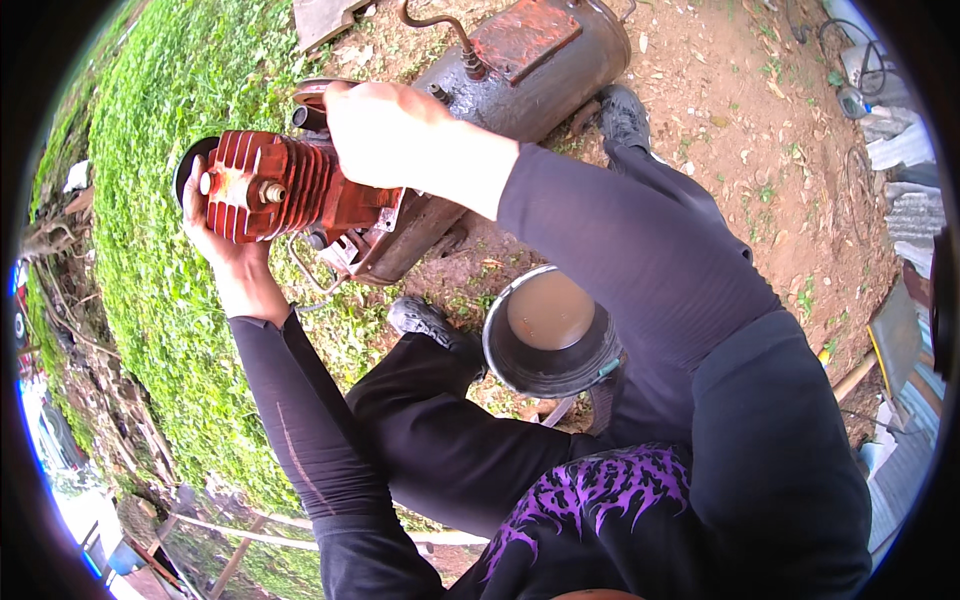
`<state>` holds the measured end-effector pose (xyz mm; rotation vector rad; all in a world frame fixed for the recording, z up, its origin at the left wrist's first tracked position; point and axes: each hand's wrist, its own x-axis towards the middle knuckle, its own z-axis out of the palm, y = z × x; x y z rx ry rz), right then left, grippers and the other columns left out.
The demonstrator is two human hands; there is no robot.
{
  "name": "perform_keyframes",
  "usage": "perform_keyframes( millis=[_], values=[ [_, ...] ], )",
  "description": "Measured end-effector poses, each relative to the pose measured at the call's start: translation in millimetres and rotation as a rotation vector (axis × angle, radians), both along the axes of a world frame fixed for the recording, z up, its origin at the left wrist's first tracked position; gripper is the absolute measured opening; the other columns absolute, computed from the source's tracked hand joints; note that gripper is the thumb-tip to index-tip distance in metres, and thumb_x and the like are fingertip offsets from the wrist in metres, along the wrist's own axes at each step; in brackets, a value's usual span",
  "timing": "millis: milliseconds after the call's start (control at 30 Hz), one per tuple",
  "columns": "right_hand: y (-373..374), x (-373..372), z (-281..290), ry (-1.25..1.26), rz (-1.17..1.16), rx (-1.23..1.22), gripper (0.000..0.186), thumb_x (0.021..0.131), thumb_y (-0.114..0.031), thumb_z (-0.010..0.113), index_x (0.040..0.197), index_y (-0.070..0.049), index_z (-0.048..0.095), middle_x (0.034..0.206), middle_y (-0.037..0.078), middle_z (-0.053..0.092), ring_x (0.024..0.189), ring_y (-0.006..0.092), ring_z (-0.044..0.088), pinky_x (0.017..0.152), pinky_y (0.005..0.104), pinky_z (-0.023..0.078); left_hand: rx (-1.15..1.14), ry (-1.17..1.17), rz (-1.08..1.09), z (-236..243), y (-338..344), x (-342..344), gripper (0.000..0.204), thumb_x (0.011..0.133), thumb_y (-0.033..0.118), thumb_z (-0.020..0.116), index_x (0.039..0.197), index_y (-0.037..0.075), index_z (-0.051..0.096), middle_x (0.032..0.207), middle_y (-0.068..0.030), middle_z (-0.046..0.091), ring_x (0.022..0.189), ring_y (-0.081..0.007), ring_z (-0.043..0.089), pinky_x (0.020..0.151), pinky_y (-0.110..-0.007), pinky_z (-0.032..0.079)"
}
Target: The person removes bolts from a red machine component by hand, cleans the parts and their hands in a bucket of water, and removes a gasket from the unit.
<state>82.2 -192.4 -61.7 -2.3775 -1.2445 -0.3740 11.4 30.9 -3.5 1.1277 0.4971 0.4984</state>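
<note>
A red compressor pump (285, 185) with a finned head and brass fitting sits tilted over the near end of a dark, stained tank (575, 75). My left hand (225, 230) is wrapped round the pump's outer left side, beside a black round part (187, 160). My right hand (400, 135) is closed at the pump's upper right, by a red rimmed wheel (308, 90); its fingertips are mostly hidden. A bent pipe (455, 35) rises from the tank near a red plate (520, 40) on its top.
A black bucket (500, 360) of murky water stands between my feet. Grass lies to the left, dirt and dry leaves to the right. Corrugated sheets (910, 210), boards and cables line the right edge. Wooden rails and branches lie at the lower and far left.
</note>
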Motion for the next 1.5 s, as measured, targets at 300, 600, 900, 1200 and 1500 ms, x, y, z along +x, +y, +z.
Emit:
perform_keyframes(
  millis=[300, 600, 900, 1200, 1500],
  values=[
    [-16, -20, 13, 0.236, -0.008, 0.161, 0.046, 0.088, -0.014, 0.055, 0.121, 0.018, 0.055, 0.077, 0.018, 0.071, 0.066, 0.0273, 0.073, 0.055, 0.0367, 0.059, -0.001, -0.001, 0.010, 4, -3, 0, 0.037, 0.099, 0.030, 0.056, 0.126, 0.006, 0.063, 0.124, -0.0143, 0.068, 0.111, -0.0292, 0.067, 0.098, -0.047, 0.054],
    [-5, -20, 6, 0.293, -0.050, 0.221, 0.042, 0.093, -0.014, 0.049, 0.123, 0.014, 0.053, 0.071, 0.018, 0.070, 0.061, 0.0312, 0.073, 0.052, 0.0420, 0.059, 0.006, -0.039, 0.000, 0, -4, 0, 0.038, 0.100, 0.030, 0.055, 0.129, 0.006, 0.062, 0.124, -0.0150, 0.068, 0.113, -0.0293, 0.066, 0.100, -0.047, 0.053],
    [-13, -13, 0, 0.291, 0.004, 0.250, 0.029, 0.089, -0.011, 0.053, 0.109, 0.010, 0.053, 0.068, 0.020, 0.068, 0.061, 0.0329, 0.072, 0.051, 0.0416, 0.058, -0.004, -0.022, -0.009, 5, -10, 1, 0.038, 0.099, 0.031, 0.056, 0.127, 0.006, 0.062, 0.125, -0.0148, 0.068, 0.113, -0.0290, 0.066, 0.099, -0.046, 0.054],
    [-14, -15, 0, 0.312, 0.022, 0.235, 0.029, 0.091, -0.011, 0.052, 0.111, 0.009, 0.054, 0.070, 0.021, 0.068, 0.062, 0.0333, 0.072, 0.052, 0.0432, 0.059, -0.003, -0.007, 0.005, 1, 2, 0, 0.037, 0.098, 0.031, 0.059, 0.125, 0.006, 0.063, 0.122, -0.0136, 0.069, 0.112, -0.0283, 0.066, 0.099, -0.047, 0.054],
    [7, -24, -2, 0.312, -0.070, 0.162, 0.026, 0.093, -0.010, 0.050, 0.110, 0.009, 0.050, 0.068, 0.019, 0.067, 0.062, 0.0334, 0.072, 0.055, 0.0427, 0.059, -0.009, 0.015, -0.008, 7, -6, -1, 0.038, 0.097, 0.032, 0.059, 0.127, 0.008, 0.063, 0.125, -0.0140, 0.068, 0.112, -0.0289, 0.066, 0.099, -0.047, 0.054]
  ],
)
